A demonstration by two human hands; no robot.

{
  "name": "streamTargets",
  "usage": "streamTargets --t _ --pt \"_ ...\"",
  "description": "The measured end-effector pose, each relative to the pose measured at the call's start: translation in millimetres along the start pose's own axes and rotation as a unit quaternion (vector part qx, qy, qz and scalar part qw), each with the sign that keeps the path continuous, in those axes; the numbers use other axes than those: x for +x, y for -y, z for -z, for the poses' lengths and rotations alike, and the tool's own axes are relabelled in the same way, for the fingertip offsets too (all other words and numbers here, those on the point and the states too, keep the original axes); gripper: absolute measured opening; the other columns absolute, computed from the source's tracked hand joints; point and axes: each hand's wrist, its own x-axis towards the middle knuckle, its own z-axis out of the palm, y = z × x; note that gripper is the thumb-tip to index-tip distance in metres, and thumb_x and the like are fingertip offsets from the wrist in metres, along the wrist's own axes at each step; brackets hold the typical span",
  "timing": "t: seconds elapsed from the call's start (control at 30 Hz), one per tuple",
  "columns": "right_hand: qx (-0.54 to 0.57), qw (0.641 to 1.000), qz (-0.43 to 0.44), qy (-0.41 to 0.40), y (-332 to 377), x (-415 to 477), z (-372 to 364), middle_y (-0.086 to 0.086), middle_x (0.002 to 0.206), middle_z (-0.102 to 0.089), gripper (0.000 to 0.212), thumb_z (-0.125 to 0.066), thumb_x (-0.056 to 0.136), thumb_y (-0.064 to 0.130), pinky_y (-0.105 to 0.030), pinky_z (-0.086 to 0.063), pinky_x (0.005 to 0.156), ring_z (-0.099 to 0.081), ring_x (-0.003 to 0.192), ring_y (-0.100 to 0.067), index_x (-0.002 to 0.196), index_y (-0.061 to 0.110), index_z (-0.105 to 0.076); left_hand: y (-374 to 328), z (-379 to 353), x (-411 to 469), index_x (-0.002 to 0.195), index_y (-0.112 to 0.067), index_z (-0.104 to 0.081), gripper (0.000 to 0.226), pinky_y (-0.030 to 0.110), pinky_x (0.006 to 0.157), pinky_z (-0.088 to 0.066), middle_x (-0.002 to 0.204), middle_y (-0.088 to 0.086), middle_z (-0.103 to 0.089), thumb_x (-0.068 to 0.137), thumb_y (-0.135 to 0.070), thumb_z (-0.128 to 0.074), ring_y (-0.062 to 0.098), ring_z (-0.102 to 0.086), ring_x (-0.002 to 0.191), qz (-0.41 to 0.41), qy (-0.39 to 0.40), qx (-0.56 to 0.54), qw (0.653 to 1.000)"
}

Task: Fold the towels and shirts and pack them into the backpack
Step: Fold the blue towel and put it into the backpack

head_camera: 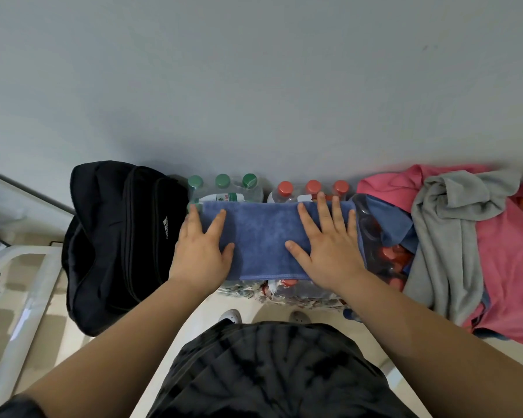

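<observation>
Centre of frame: folded blue towel (263,239) lies flat as a long band on top of shrink-wrapped bottle packs standing on the floor against the grey wall (254,86). Left hand (201,251) lies palm down on the towel's left end, fingers straight and slightly spread, gripping nothing. Right hand (326,248) lies flat on the right end in the same way, fingertips reaching the far edge. Behind the towel, green-capped bottles (222,180) sit left and red-capped bottles (313,186) right, inside clear wrap. Black backpack (115,236) stands left of centre, just beside the left hand; its contents do not show. Right of frame: a loose heap with a pink garment (507,267), a grey garment (447,236) draped over it, and blue cloth (393,221) at its left edge.
</observation>
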Motion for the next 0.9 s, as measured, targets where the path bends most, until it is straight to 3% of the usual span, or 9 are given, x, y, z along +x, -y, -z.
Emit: streamTargets --t 0.2,0.33,0.5,0.6,0.67,0.77,0.9 --pt "0.013 0.999 0.046 0.000 38 6 0 -0.005 0.165 0.026 0.084 -0.008 0.088 0.078 -0.064 0.013 0.117 0.029 0.149 -0.033 0.158 0.036 0.008 4 10 9 0.148 -0.029 -0.045 0.071 0.047 0.107 -0.038 0.137 0.014 -0.046 0.084 -0.045 -0.073 0.038 -0.041 0.123 0.000 -0.012 -0.006 1.000" --pt "-0.016 0.999 0.038 0.004 39 8 -10 -0.008 0.167 0.017 0.088 -0.013 0.087 0.079 -0.066 0.008 0.118 0.023 0.151 -0.035 0.160 0.033 0.002 3 13 15 0.142 -0.032 -0.051 0.069 0.043 0.103 -0.043 0.125 0.010 -0.048 0.079 -0.036 -0.079 0.036 -0.047 0.116 -0.020 0.006 -0.046 0.999" --pt "-0.017 0.999 0.040 -0.002 38 9 -12 -0.009 0.167 0.016 0.088 -0.016 0.087 0.079 -0.066 0.007 0.118 0.022 0.151 -0.035 0.160 0.033 0.002 3 26 24 0.132 -0.041 -0.053 0.068 0.032 0.099 -0.048 0.120 0.006 -0.044 0.074 -0.022 -0.082 0.022 -0.054 0.100 0.040 0.071 -0.183 0.980" --pt "-0.015 0.999 0.038 -0.002 37 8 -10 -0.008 0.167 0.017 0.087 -0.015 0.087 0.079 -0.065 0.008 0.118 0.024 0.151 -0.035 0.159 0.033 0.005 6 32 23 0.111 -0.038 -0.059 0.050 0.034 0.072 -0.057 0.102 0.005 -0.061 0.075 -0.012 -0.081 0.022 -0.063 0.086 0.094 0.072 -0.328 0.937" --pt "-0.011 0.999 0.037 -0.002 38 8 -9 -0.008 0.167 0.017 0.087 -0.015 0.088 0.079 -0.065 0.009 0.118 0.024 0.151 -0.034 0.159 0.034 0.004 8 36 20 0.104 -0.028 -0.059 0.040 0.030 0.059 -0.053 0.088 0.008 -0.064 0.079 -0.004 -0.078 0.024 -0.064 0.076 0.134 0.078 -0.420 0.894" --pt "-0.008 0.999 0.036 -0.001 38 8 -9 -0.007 0.167 0.019 0.086 -0.015 0.088 0.080 -0.065 0.009 0.118 0.025 0.151 -0.033 0.159 0.034 0.005 13 37 17 0.101 -0.022 -0.061 0.033 0.038 0.066 -0.054 0.094 0.019 -0.068 0.081 0.000 -0.076 0.032 -0.067 0.080 0.155 0.113 -0.476 0.858" --pt "-0.008 0.999 0.038 0.003 38 6 -7 -0.006 0.166 0.020 0.086 -0.012 0.089 0.080 -0.064 0.008 0.118 0.026 0.150 -0.031 0.159 0.035 0.007 19 34 12 0.095 -0.024 -0.069 0.030 0.042 0.073 -0.050 0.107 0.028 -0.069 0.082 0.002 -0.073 0.034 -0.067 0.086 0.152 0.153 -0.489 0.845"
